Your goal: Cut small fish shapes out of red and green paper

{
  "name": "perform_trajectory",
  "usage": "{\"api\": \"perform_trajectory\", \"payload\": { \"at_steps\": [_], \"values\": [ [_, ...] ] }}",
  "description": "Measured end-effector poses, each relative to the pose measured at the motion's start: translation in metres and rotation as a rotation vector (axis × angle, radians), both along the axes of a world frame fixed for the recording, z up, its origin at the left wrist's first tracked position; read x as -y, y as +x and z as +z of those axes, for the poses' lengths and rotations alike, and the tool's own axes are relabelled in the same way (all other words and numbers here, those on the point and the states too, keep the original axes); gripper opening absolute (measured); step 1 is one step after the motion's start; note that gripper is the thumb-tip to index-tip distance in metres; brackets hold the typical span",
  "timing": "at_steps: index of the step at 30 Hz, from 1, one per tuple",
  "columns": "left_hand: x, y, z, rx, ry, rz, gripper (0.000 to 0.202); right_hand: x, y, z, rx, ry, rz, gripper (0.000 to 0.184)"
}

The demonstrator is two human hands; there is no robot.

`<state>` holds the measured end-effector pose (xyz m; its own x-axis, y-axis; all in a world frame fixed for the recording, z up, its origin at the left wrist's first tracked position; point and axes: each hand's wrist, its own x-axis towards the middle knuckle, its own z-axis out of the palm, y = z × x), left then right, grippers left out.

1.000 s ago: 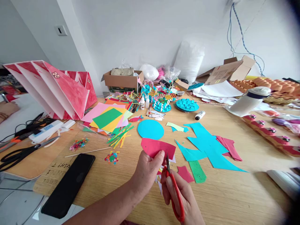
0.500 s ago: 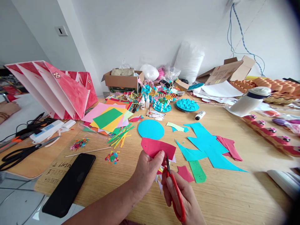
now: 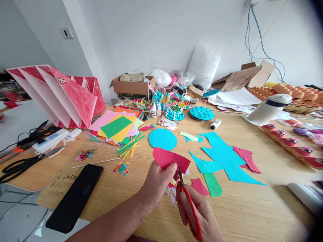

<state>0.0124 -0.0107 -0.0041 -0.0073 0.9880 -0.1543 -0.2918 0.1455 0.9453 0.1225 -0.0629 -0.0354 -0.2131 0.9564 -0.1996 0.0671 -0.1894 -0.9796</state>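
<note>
My left hand [image 3: 159,179] pinches a piece of red paper [image 3: 168,158] between thumb and fingers, just in front of a blue paper circle [image 3: 163,139]. Red-handled scissors [image 3: 189,208] are gripped in my right hand [image 3: 199,211], their blades pointing up at the paper's lower right edge. Whether the blades stand around the paper or only beside it, I cannot tell. Under and beside my hands lie small paper scraps, a red offcut [image 3: 199,187] and a green strip [image 3: 212,185]. Large blue offcuts [image 3: 224,156] spread out to the right.
A black phone [image 3: 75,198] and black-handled scissors [image 3: 27,164] lie at left, near a stack of coloured paper [image 3: 116,127]. Glue bottles [image 3: 153,111] and blue decorated plates [image 3: 201,113] stand at the back. A white bottle [image 3: 267,109] leans at right beside egg cartons [image 3: 290,94].
The red paper has shifted slightly right. My right hand with the scissors has moved a little down and right. The arm at the far left edge has mostly left the view.
</note>
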Motion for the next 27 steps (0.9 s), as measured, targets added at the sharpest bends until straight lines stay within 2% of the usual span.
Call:
{"api": "perform_trajectory", "payload": {
  "at_steps": [7,11,22,27],
  "values": [
    [-0.003,-0.0052,-0.0067,-0.003,0.046,-0.06,0.016,-0.0017,0.0005,-0.0016,0.032,0.005,0.0,0.047],
    [-0.0031,-0.0065,-0.0042,-0.005,0.052,-0.082,0.016,-0.002,-0.0004,-0.0037,0.021,0.007,-0.029,0.047],
    [-0.005,-0.0094,0.0019,-0.023,0.041,-0.098,0.016,-0.0049,0.001,0.0008,0.061,-0.03,0.022,0.048],
    [-0.0043,-0.0099,0.0027,-0.064,0.047,-0.1,0.017,-0.0036,-0.0011,-0.0012,0.01,0.012,0.002,0.044]
  ]
}}
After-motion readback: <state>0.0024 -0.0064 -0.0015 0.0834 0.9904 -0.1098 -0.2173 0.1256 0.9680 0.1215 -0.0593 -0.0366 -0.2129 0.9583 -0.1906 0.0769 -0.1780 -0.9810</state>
